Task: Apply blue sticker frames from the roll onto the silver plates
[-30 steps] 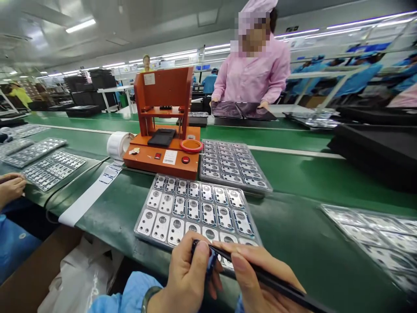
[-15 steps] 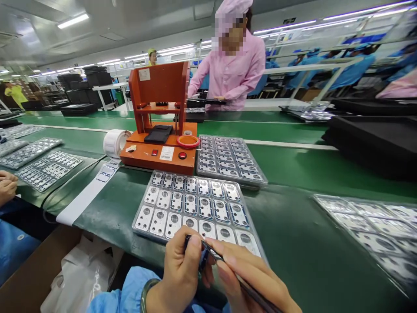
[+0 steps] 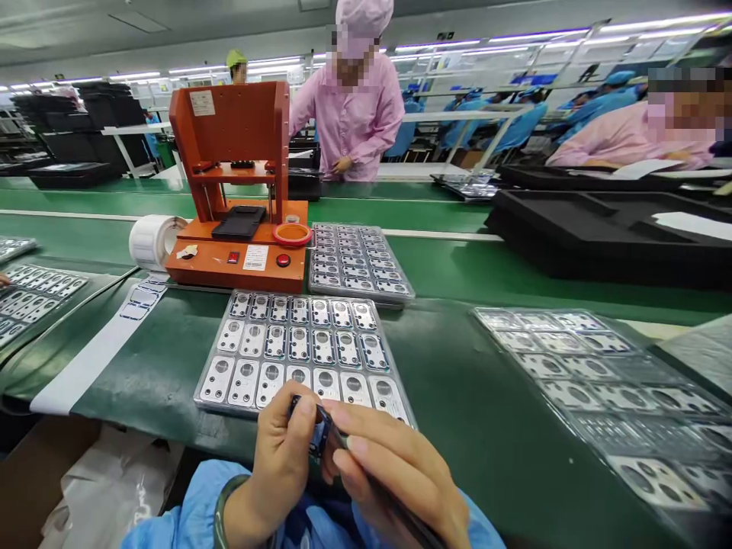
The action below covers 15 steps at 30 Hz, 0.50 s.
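Note:
Between thumb and fingers, my left hand [image 3: 280, 454] pinches a small dark, shiny plate [image 3: 319, 438], seen almost edge-on. Closed around a slim black tool that looks like tweezers [image 3: 394, 509], my right hand [image 3: 403, 465] meets the plate from the right; the tool's tip is hidden by the fingers. Just beyond both hands lies a clear tray [image 3: 201, 393] of silvery metal plates with round holes, some with dark blue edging. My hands overlap the tray's near edge in view.
An orange press [image 3: 237, 263] stands behind the tray, beside a label roll [image 3: 153, 242] with its strip trailing forward. Another filled tray [image 3: 363, 286] sits right of the press. A plate tray [image 3: 577, 419] and black foam trays [image 3: 577, 252] lie right. A person in pink [image 3: 354, 107] stands opposite.
My view has swung right, so the press and trays appear further left and a second person in pink shows. Both hands keep their holds; the right fingers have closed in nearer the plate.

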Available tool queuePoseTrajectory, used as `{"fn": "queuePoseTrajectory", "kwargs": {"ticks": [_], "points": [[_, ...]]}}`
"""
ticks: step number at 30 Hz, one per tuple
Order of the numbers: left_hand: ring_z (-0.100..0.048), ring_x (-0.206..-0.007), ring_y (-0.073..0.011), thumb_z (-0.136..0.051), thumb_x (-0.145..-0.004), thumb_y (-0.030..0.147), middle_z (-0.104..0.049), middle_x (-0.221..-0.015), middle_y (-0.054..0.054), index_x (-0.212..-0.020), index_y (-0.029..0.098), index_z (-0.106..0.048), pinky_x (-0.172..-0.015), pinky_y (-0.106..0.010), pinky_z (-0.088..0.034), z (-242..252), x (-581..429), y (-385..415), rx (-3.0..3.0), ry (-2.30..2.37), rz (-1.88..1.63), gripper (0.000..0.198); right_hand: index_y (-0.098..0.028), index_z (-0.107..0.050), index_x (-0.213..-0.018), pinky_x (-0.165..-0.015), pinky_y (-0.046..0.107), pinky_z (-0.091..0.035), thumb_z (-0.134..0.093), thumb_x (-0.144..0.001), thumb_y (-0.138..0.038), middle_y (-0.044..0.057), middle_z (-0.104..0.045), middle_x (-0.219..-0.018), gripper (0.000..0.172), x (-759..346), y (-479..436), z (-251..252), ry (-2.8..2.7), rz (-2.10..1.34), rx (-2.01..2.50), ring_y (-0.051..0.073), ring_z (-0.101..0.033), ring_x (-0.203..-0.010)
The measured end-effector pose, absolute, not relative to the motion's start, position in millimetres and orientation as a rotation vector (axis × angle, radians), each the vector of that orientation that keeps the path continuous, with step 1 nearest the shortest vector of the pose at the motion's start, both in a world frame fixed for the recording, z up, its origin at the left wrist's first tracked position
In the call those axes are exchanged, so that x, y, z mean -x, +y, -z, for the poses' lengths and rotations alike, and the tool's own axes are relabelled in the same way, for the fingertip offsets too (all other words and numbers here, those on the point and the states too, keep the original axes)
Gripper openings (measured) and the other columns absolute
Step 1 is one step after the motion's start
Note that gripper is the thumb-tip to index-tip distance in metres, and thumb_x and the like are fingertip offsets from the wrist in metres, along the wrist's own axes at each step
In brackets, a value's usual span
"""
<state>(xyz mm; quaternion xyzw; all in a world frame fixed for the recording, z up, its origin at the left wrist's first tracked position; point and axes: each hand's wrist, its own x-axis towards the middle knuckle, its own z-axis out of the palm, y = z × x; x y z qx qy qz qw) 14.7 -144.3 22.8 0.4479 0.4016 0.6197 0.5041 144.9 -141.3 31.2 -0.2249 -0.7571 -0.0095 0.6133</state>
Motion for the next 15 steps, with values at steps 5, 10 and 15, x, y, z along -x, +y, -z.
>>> {"fn": "queuePoseTrajectory", "kwargs": {"ticks": [5, 10, 15], "points": [[-0.043, -0.048, -0.0083, -0.056, -0.087, 0.054, -0.052, -0.052, 0.003, -0.066, 0.018, -0.054, -0.048, -0.02, -0.037, -23, -17, -143, -1.035, 1.0, -1.453, 0.042, -0.017, -0.058, -0.125, -0.08, 0.032, -0.065, -0.07, -0.081, -0.013, 0.008, -0.072, -0.112, 0.046, -152, -140, -27, -1.769, 0.025, 0.53, 0.022, -0.073, -0.094], [-0.041, -0.048, -0.0079, -0.062, -0.083, 0.054, -0.052, -0.054, 0.002, -0.063, 0.017, -0.055, -0.047, -0.02, -0.036, -22, -22, -139, -0.969, 0.994, -1.45, 0.042, -0.015, -0.056, -0.125, -0.077, 0.035, -0.066, -0.07, -0.082, -0.015, 0.01, -0.073, -0.109, 0.045, -161, -135, -31, -1.832, 0.049, 0.522, 0.024, -0.072, -0.096], [-0.04, -0.048, -0.0075, -0.064, -0.081, 0.053, -0.049, -0.054, 0.003, -0.063, 0.017, -0.054, -0.046, -0.018, -0.036, -17, -29, -136, -0.915, 1.005, -1.484, 0.042, -0.015, -0.058, -0.12, -0.074, 0.033, -0.066, -0.068, -0.082, -0.016, 0.01, -0.074, -0.105, 0.039, -166, -133, -28, -1.797, 0.079, 0.536, 0.023, -0.073, -0.094]]}}
